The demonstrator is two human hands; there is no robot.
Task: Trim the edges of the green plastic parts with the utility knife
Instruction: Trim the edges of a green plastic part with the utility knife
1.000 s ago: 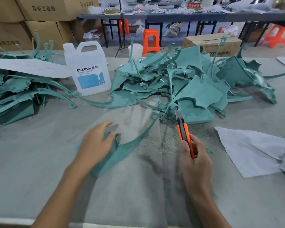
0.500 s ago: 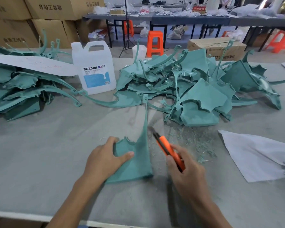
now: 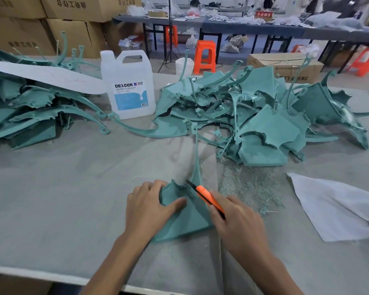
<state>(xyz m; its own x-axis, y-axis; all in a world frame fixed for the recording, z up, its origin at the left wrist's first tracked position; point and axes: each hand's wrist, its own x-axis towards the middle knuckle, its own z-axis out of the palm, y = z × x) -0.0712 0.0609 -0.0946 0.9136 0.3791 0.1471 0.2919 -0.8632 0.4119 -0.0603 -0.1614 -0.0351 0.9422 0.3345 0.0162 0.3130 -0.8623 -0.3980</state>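
- a person's left hand (image 3: 149,207) holds a green plastic part (image 3: 188,224) flat on the grey table (image 3: 62,199); its grip is closed on the part's jagged upper left edge, with the thumb lying across the face.
- the right hand (image 3: 240,227) has its grip clamped around an orange utility knife (image 3: 208,196), whose dark tip points up and left and meets the part near its top edge.
- the part sits at the near middle of the table, between both hands, and its thin curved arm runs away towards a pile of green parts (image 3: 264,126).
- green shavings (image 3: 249,185) are scattered just right of the knife, with a white sheet (image 3: 332,207) beyond them.
- a second heap of green parts (image 3: 30,116) lies at far left, beside a white dexcon jug (image 3: 130,86).
- cardboard boxes (image 3: 73,9) and an orange stool (image 3: 205,56) stand behind the table.
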